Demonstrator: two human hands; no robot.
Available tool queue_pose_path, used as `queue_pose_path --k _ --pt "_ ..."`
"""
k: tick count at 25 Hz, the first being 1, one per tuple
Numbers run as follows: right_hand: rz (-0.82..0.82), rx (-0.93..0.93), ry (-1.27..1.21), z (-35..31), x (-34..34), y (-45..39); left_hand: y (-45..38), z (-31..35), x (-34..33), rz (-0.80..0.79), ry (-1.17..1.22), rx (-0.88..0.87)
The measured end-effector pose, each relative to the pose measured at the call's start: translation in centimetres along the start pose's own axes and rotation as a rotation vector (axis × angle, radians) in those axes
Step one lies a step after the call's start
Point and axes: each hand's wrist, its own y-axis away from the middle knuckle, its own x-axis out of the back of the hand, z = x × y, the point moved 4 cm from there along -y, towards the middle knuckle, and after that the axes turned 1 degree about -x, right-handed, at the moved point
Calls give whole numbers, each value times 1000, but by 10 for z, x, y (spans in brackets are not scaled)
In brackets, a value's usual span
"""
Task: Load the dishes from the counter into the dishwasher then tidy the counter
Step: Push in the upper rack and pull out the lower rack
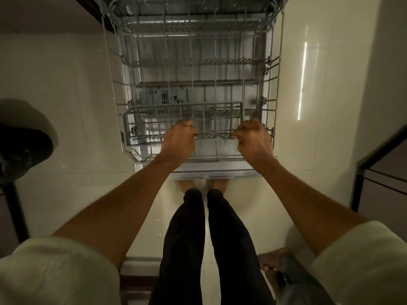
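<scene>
Both hands curled round the front wire of the rack (191,89), grip holding it: left hand (179,139) left of centre, right hand (253,139) right of centre, a stretch of wire showing btwn them. Fingers hook over the wire from above, knuckles toward the camera. Rack is wire, grey, no dishes in it; it sits over the open door (211,170) of the dishwasher, w/ a 2nd rack (189,9) above it at the top edge of view. A small basket (136,126) sits at the rack's front left corner, just left of the left hand. Forearms bare, pale sleeves (59,271) pushed up near the elbows. Dark trousers (187,238) and bare feet on the pale tiled floor (66,106), just short of the door's front edge. Dark frame (361,179) at right edge of floor.
</scene>
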Motion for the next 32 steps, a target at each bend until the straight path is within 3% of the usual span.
queue_pose_path --k 17,32 --pt "-153 -39 16 37 -76 -26 -46 -35 -74 -162 -91 48" --pt "-176 -64 78 37 -84 -26 -52 -43 -85 -137 -67 30"
